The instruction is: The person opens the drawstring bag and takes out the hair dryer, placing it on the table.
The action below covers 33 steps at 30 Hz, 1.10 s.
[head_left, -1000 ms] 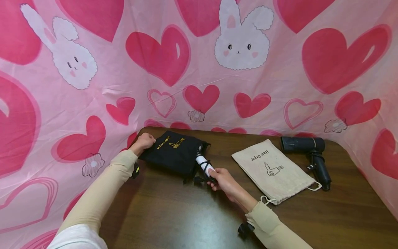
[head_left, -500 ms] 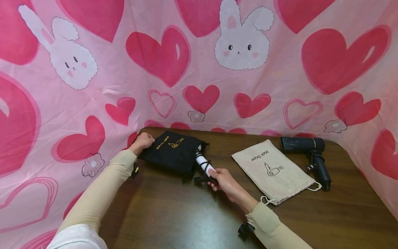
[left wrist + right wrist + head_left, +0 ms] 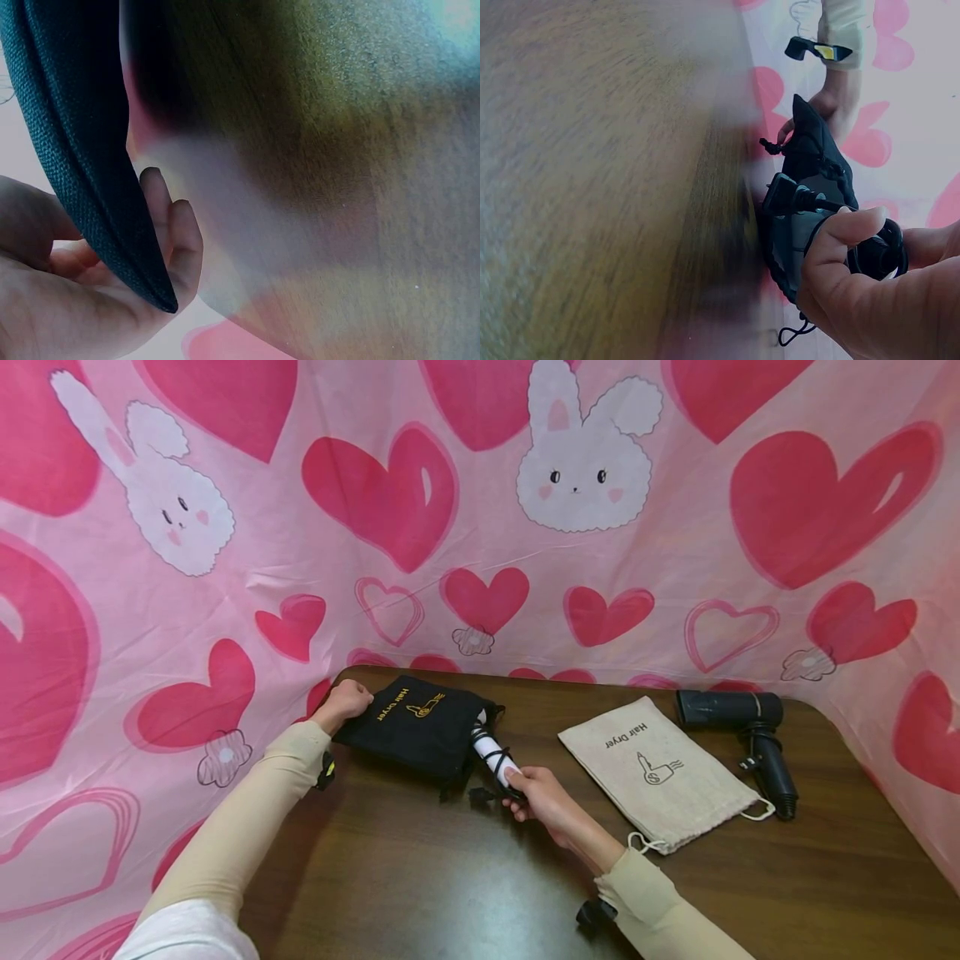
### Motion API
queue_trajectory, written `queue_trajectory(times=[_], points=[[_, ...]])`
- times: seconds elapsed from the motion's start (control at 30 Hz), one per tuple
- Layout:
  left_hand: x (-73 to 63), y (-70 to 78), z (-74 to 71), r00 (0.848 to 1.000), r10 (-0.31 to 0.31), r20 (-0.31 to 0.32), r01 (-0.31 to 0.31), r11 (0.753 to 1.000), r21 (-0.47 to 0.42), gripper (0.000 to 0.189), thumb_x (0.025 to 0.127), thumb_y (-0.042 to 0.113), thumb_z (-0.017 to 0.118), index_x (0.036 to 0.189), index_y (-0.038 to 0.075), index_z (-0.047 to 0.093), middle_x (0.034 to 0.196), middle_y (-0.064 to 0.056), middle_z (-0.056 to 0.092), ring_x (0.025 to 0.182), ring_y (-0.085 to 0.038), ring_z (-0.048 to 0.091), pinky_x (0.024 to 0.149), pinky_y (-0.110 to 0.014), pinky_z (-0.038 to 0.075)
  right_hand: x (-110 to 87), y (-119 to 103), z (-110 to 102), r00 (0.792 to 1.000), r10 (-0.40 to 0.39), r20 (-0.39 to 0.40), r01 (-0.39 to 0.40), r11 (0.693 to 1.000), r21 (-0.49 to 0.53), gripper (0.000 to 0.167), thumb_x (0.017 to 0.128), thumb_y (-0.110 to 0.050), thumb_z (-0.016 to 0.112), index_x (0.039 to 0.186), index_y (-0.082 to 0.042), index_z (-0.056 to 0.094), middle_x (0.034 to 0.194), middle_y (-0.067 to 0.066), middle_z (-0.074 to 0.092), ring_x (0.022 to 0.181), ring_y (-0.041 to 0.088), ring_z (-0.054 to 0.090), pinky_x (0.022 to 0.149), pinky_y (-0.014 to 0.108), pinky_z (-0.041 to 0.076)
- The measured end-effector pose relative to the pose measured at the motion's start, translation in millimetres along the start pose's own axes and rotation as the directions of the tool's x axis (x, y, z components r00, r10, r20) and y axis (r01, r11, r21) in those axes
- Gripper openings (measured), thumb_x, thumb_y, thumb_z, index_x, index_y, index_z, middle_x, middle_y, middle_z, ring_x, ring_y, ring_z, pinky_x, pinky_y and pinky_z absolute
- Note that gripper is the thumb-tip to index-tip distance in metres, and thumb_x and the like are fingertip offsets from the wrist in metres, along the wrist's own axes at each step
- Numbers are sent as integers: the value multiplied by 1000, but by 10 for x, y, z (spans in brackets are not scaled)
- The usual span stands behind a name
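A black cloth bag (image 3: 431, 747), printed "Hair Dryer" in yellow, lies at the far left of the table, its mouth facing right. At its closed end, my left hand (image 3: 347, 702) pinches a corner; in the left wrist view that corner (image 3: 90, 172) runs between thumb and fingers. Out of the mouth sticks the white handle of a hair dryer (image 3: 490, 752), wound with black cord. My right hand (image 3: 542, 802) grips the handle's end. The dryer's other end is hidden inside the bag. Beside the handle, the cord's black plug (image 3: 782, 196) hangs just outside the mouth.
On the right lies a flat beige drawstring bag (image 3: 652, 777), also printed "Hair Dryer". A black hair dryer (image 3: 731, 708) lies beyond it near the back right corner of the brown wooden table (image 3: 420, 877). Pink cloth with hearts and rabbits (image 3: 480, 543) hangs behind and at the sides.
Almost nothing has moved: both hands keep their holds on the bag and the handle. The plug beside the handle has shifted very slightly.
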<state>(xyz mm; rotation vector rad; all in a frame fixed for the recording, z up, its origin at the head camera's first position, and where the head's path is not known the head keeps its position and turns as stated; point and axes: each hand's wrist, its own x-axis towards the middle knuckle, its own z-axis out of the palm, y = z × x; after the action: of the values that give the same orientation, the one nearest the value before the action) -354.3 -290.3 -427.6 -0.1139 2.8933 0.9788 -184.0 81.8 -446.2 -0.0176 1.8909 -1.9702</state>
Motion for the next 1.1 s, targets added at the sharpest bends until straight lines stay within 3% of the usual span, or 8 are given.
queue_trajectory(times=[0.5, 0.77, 1.1], points=[[-17, 13, -4, 1000, -18, -10, 18, 1000, -12, 42, 101, 11, 56, 60, 13, 48, 60, 1, 42, 71, -24, 49, 67, -33, 39, -14, -11, -13, 1000, 4, -10, -4, 1000, 1, 31, 113, -19, 49, 116, 12, 54, 80, 7, 59, 63, 10, 51, 56, 20, 45], [-51, 42, -5, 999, -42, -29, 41, 999, -17, 33, 102, 12, 58, 69, 7, 59, 71, -5, 51, 82, -29, 54, 69, -34, 42, -28, -17, -22, 1000, 8, -12, -8, 1000, 4, 31, 113, -19, 49, 117, 12, 53, 79, 7, 59, 62, 9, 50, 55, 20, 46], [-79, 48, -14, 999, -48, -24, 48, 999, -9, 36, 102, 13, 57, 66, 10, 55, 68, -3, 48, 78, -28, 53, 69, -34, 42, -41, -11, -42, 1000, 4, -6, -4, 1000, 1, 33, 113, -18, 48, 121, 14, 52, 80, 8, 59, 62, 10, 51, 56, 20, 46]])
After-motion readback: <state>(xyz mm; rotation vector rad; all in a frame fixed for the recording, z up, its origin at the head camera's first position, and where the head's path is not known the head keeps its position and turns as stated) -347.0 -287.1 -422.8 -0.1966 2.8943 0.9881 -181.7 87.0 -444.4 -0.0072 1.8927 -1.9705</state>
